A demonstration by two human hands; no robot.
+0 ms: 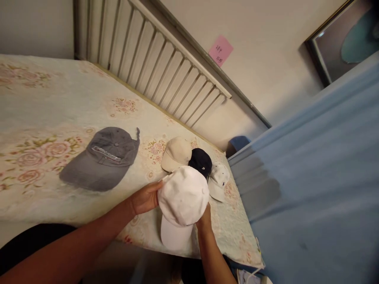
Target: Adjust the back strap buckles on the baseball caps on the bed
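Observation:
A white baseball cap is held between both hands near the bed's front edge, its brim pointing down toward me. My left hand grips its left side, with the fingertips hidden behind the cap. On the right side my right hand grips it too, most of its fingers out of sight. Just behind stand a beige cap, a black cap and another white cap in a row. To the left a grey cap with lettering lies on the flowered sheet, its brim toward the lower left.
The flowered bed sheet lies beneath the caps. A slatted metal rail runs along the wall side. At right hangs a blue curtain, with a dark blue object by its far end. A pink note is on the wall.

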